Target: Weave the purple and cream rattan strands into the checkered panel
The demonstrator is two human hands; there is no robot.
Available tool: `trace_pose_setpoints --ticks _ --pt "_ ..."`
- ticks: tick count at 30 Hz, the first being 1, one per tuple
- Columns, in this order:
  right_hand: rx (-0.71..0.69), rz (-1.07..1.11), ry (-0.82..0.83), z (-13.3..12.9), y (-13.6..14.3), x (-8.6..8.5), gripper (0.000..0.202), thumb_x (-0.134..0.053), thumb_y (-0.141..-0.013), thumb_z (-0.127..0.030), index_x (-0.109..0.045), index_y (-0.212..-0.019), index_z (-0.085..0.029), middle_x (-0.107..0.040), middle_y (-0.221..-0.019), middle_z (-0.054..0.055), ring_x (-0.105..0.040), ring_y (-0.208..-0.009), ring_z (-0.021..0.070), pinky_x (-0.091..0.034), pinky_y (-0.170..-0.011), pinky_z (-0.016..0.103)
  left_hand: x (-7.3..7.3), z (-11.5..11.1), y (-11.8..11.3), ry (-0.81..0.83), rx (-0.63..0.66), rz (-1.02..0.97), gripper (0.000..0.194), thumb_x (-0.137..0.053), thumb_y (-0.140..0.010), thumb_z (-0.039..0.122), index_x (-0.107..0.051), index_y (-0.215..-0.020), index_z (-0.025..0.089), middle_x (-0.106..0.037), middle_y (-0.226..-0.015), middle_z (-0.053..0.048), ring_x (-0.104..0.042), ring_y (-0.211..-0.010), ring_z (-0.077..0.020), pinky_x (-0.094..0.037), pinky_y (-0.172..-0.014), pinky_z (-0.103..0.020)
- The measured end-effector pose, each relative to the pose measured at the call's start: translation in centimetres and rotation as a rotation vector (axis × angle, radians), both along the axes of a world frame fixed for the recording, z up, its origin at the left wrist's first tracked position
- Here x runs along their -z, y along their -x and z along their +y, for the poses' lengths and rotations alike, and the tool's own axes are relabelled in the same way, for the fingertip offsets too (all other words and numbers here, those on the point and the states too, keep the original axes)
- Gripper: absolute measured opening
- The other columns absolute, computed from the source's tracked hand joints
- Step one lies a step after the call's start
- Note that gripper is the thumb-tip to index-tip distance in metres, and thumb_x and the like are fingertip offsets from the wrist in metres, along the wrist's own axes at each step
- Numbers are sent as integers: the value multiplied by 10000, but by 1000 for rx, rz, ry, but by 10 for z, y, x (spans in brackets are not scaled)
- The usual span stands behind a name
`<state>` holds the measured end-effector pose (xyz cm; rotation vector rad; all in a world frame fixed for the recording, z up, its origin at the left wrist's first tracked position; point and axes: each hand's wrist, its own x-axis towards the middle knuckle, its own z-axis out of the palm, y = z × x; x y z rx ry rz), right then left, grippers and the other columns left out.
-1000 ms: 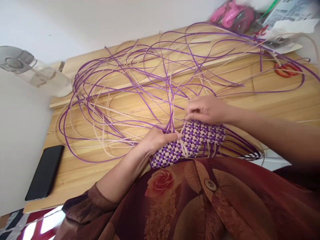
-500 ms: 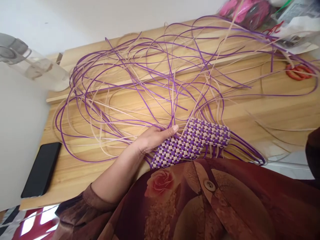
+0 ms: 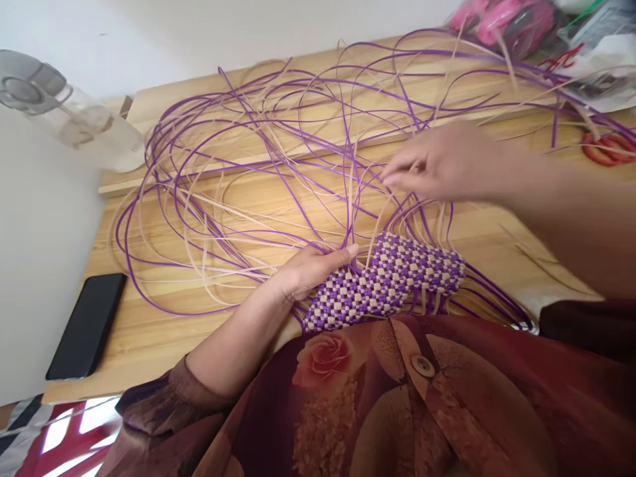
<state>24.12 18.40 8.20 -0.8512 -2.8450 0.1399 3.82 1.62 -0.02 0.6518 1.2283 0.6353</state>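
Observation:
A woven piece [image 3: 392, 271] in purple and beige checks lies at the table's front edge against the shirt. Long loose purple and beige strands [image 3: 278, 165] spread from it over the wooden table. My left hand [image 3: 318, 268] grips the woven piece's upper left edge, thumb on top, where upright strands leave the weave. Above the weave's right part, my right hand [image 3: 432, 165] is closed in a pinch on a beige strand [image 3: 380, 222] that rises from the weave. That hand is slightly blurred.
A black phone [image 3: 87, 328] lies at the left table edge. A clear bottle with a grey cap [image 3: 32, 83] stands behind it. At the right are red-handled scissors [image 3: 609, 149], a pink item in plastic [image 3: 517, 26] and white packaging [image 3: 613, 66].
My right hand has come into view from the right and now pinches a beige strand. My left hand keeps its grip on the weave. The whole view has shifted slightly.

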Motion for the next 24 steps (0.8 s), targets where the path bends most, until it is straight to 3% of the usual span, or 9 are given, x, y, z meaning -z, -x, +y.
trace_pose_setpoints --ticks 3,7,12,14,16,18,21,24 --pt "-283 79 247 -46 0 33 181 -587 -876 -273 -741 -949 -214 -719 -920 9 -647 -858 157 -467 -789 296 1 1 -1 -35 -55 -69 508 -702 -668 610 -740 -782 117 -736 -751 -108 -668 -661 -210 -526 -685 -340" --pt "-358 74 315 -65 -3 45 195 -505 -905 -218 -697 -923 -194 -685 -907 33 -605 -879 167 -440 -806 309 -4 -1 -1 -105 36 5 480 -754 -628 561 -743 -833 128 -739 -789 -93 -664 -691 -210 -511 -688 -327" --pt "-170 -92 184 -75 -7 20 149 -540 -879 -262 -654 -827 -181 -612 -687 41 -540 -640 159 -347 -601 277 -14 -5 -2 -246 135 43 359 -819 -591 346 -745 -906 192 -747 -898 -37 -669 -768 -192 -504 -714 -284" --pt "-170 -137 294 -83 -10 3 129 -566 -867 -283 -659 -834 -199 -609 -644 18 -504 -548 132 -306 -538 267 -15 -6 -3 -213 146 35 296 -805 -611 323 -751 -868 187 -748 -855 -36 -666 -726 -181 -504 -695 -282" --pt "-261 -139 498 -88 -12 -10 132 -577 -867 -309 -672 -895 -221 -646 -684 -1 -515 -539 119 -320 -526 260 -16 -7 -5 -162 127 25 264 -804 -610 313 -753 -827 171 -744 -790 -40 -658 -669 -174 -505 -670 -285" --pt "-262 -70 571 -89 -12 -15 170 -559 -884 -327 -678 -961 -234 -679 -760 -9 -551 -587 118 -358 -559 256 -15 -8 -7 -131 87 -10 268 -810 -598 293 -751 -821 156 -742 -774 -49 -657 -652 -175 -514 -676 -298" --pt "-78 43 259 -81 -12 -5 213 -505 -914 -307 -697 -931 -217 -688 -819 18 -590 -718 153 -375 -647 278 -13 -9 -10 -128 60 -90 324 -814 -584 263 -743 -870 128 -748 -850 -83 -679 -716 -199 -528 -747 -338" --pt "17 -37 10 -75 -13 11 275 -460 -935 -331 -704 -905 -207 -684 -840 43 -596 -800 191 -359 -672 297 -13 -10 -10 -133 50 -125 393 -822 -574 263 -735 -920 100 -744 -921 -122 -691 -779 -231 -525 -807 -379"
